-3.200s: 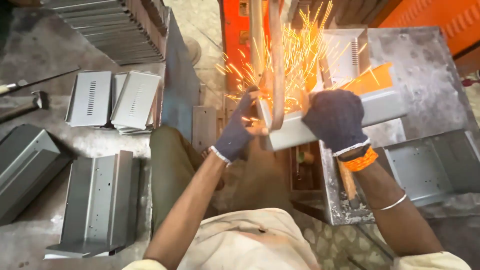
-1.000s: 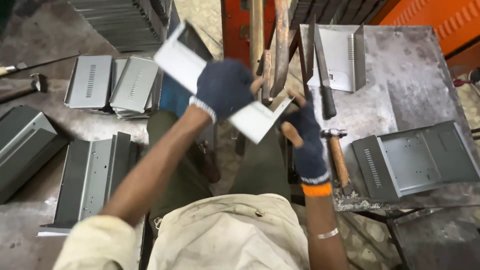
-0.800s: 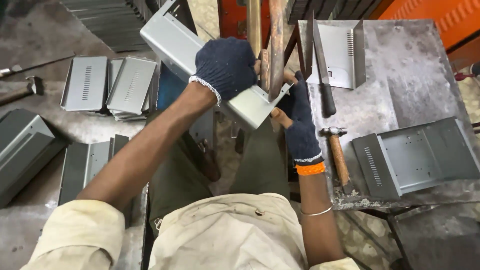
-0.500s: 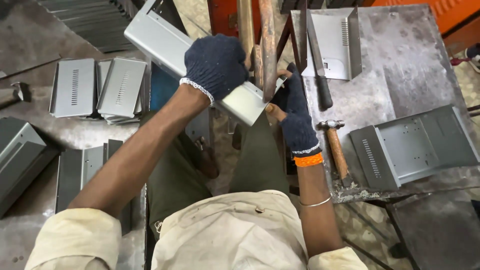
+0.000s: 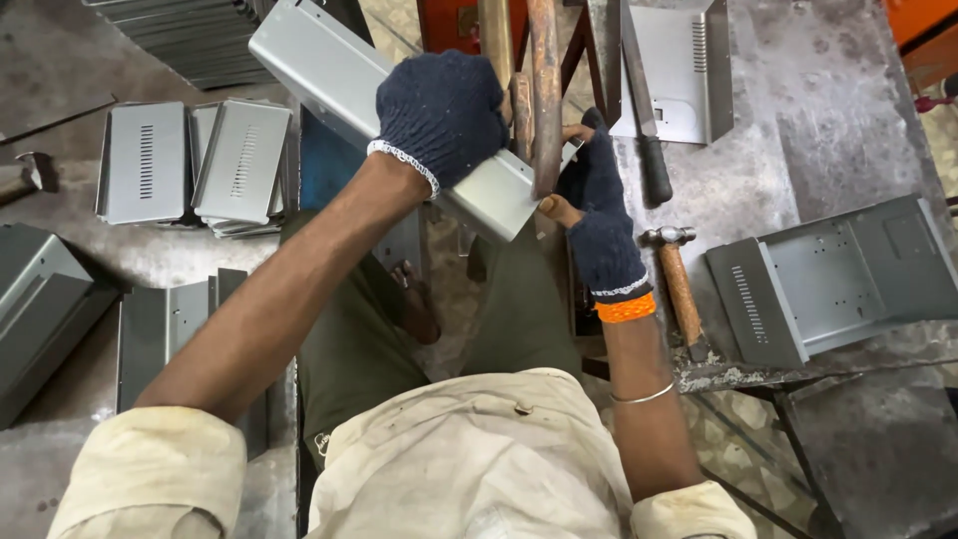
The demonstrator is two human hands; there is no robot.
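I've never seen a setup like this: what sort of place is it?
Most likely a small sheet-metal workshop. The gloved left hand and right hand hold a folded grey metal panel; similar slotted panels lie stacked nearby, and a hammer rests on a worn steel bench.

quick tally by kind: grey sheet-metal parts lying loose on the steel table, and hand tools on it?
Grey sheet-metal parts on the steel table: 2, a small slotted one at the far edge and a large one on the near right.
Hammer: 1
Dark-handled bar tool: 1
Total: 4
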